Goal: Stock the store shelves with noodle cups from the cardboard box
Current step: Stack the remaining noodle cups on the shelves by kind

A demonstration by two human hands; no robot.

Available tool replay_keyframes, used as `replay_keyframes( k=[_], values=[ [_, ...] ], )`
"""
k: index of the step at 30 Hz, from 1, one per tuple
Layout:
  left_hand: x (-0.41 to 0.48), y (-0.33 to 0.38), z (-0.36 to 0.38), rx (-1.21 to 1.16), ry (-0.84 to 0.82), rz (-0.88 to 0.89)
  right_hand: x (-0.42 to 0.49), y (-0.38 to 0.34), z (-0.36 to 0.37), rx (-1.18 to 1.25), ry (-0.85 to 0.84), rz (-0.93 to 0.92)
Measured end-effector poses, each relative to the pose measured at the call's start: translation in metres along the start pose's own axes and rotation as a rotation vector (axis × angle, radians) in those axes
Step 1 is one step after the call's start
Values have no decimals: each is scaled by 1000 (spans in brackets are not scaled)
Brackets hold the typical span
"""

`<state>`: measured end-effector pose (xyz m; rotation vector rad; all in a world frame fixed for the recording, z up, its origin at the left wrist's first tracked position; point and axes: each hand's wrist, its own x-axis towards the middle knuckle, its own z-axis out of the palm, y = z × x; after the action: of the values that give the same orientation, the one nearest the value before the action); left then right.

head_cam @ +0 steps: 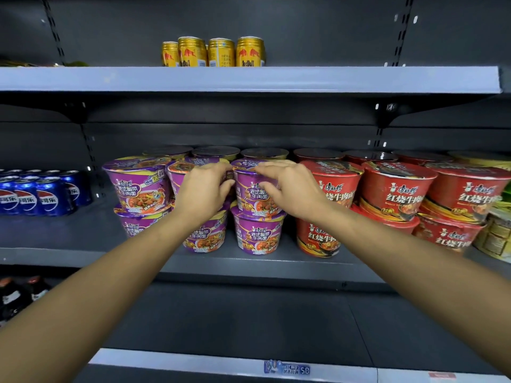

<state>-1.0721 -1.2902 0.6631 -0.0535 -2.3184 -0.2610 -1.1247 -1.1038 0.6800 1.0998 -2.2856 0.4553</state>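
Observation:
Purple noodle cups stand two high on the middle shelf (83,236). Both my hands are on the top purple cup (253,200) of the rightmost purple stack, which sits on a lower purple cup (257,236). My left hand (203,193) curls round its left side, in the gap beside the neighbouring top purple cup (179,172). My right hand (293,189) lies over the lid with fingers spread and the thumb pressed on the front wall. Another purple stack (141,189) stands further left. The cardboard box is out of view.
Red noodle cups (398,189) are stacked right beside the purple ones, with yellow-green cups (495,236) at the far right. Blue cola cans (36,194) stand on the left of the same shelf. Gold cans (221,52) sit on the upper shelf (249,78). Dark bottles (16,294) stand lower left.

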Motion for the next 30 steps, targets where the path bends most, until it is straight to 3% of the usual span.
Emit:
replay_keyframes(
  k=[7,10,21,30],
  values=[
    [-44,-2,-8,62,-65,-31,-26,-35,21,155,-81,-96],
    [-66,-10,-4,75,-148,-51,-36,-47,37,211,-206,-130],
    [-203,-44,37,65,-496,-275,-106,-91,144,420,-635,-39],
    [-341,-88,97,55,-658,-464,-190,-130,261,611,-888,64]
  ],
)
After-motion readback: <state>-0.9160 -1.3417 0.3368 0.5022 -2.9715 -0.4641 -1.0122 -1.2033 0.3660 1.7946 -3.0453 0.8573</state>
